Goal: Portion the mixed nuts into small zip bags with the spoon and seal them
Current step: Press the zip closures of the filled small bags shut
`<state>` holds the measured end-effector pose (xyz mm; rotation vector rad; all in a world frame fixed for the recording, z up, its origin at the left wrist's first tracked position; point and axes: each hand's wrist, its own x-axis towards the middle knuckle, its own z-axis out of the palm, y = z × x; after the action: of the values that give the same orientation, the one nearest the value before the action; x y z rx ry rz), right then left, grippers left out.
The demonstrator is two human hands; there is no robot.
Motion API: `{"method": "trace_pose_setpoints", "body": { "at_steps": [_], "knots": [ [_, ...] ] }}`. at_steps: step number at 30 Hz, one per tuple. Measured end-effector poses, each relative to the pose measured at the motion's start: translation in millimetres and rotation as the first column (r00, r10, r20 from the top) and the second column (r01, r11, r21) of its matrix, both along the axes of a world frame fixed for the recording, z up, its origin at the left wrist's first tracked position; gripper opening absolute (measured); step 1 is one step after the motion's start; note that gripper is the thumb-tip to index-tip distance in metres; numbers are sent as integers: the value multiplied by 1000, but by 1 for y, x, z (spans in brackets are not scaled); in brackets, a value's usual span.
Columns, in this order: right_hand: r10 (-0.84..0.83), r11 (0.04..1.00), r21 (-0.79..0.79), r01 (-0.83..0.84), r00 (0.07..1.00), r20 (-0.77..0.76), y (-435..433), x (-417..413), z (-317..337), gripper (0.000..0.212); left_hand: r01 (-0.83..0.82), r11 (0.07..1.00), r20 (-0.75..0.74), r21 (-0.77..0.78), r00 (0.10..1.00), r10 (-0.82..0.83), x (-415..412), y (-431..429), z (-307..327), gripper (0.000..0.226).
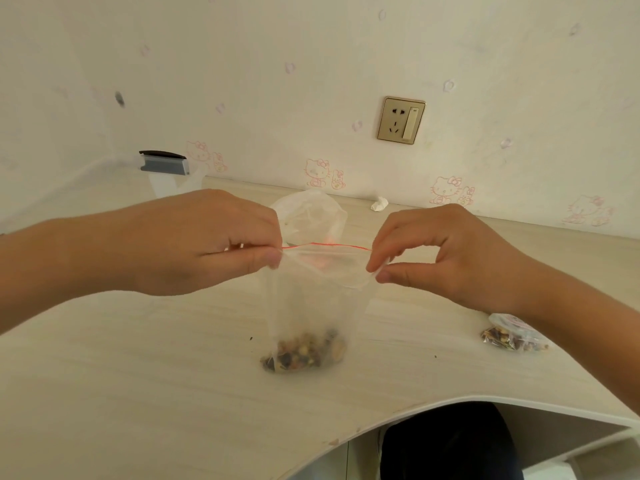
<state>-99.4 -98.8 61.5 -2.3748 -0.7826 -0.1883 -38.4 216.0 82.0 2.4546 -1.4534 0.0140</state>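
I hold the zip bag (311, 306) upright, hanging down to the desk (138, 375), nuts (304, 351) sagging at the bottom: light, limp, slippery film. My left hand (194, 240) and right hand (440, 258) each pinch a top corner between fingers and thumb, by the red strip (325, 244), the best hold. No readable writing

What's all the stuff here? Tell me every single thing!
zip bag: one, clear with red strip, upright mid-table
nuts: one small heap, brown, in its bottom
filled bag: one, clear, lying on the table, right
big bag: one, whitish, behind the zip bag
paper scrap: one, white, by the wall
grey object: one, far left
socket: one, gold, on the wall
table: one, pale wood
left hand: pinches the zip bag's left top corner
right hand: pinches its right top corner
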Motion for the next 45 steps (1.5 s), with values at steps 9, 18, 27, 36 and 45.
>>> {"method": "trace_pose_setpoints", "body": {
  "at_steps": [9, 18, 27, 36, 45],
  "knots": [
    [46, 995, 92, -39, 997, -66, -3, -5, 3, 7, -192, 960, -185, -203, 970, 154, -20, -6, 1, 53],
    [-8, 905, 422, 55, 994, -112, -15, -9, -7, 11, -166, 979, -28, -114, 986, 164, -14, 9, -4, 26],
    [-63, 998, 23, 60, 986, 153, 7, -14, -9, 29, -49, 993, 22, -111, 998, 52, -15, 12, 0, 24],
    [-20, 990, -137, 22, 1000, 15, 5, 1, 9, 5, -47, 996, 59, -78, 997, 52, -10, 16, 1, 14],
    [-30, 998, 57, 29, 1000, 6, -6, -6, 9, 10, -50, 990, -61, -132, 997, 42, -7, 23, 1, 6]
  ]
}}
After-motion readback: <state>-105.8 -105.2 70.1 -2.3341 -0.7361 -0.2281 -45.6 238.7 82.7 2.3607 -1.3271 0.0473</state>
